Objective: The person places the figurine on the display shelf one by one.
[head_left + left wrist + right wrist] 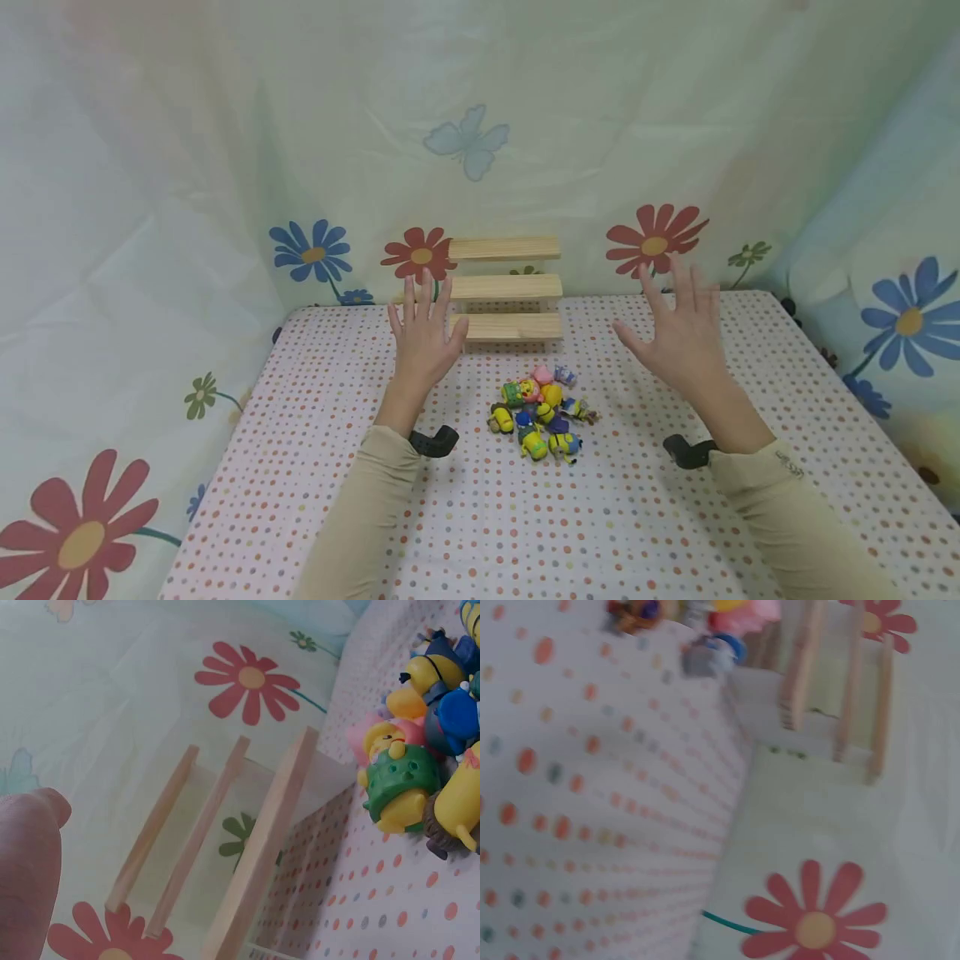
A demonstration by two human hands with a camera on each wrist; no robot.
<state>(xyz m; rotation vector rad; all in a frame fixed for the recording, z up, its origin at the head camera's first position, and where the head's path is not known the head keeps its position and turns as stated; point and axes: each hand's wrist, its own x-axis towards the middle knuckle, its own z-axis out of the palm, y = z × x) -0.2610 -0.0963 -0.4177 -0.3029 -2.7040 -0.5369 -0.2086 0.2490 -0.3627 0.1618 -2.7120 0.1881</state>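
Observation:
Both hands are raised above the table with fingers spread, holding nothing. My left hand (423,340) appears just left of the small wooden tiered shelf (506,287); only its thumb (30,862) shows in the left wrist view. To the right of the shelf is my right hand (681,337), its fingers slightly blurred; it is out of sight in the right wrist view. Between the hands lies a pile of small toy figures, mostly yellow. Among them are a figure in a green suit (405,780), a pink one (542,375) and a grey-blue one (565,375).
The table (315,500) has a white cloth with coloured dots. The shelf, with three wooden steps, stands at its back edge against a flower-printed curtain (570,167). More curtain hangs at both sides. A black wrist mount (435,442) sits on each arm.

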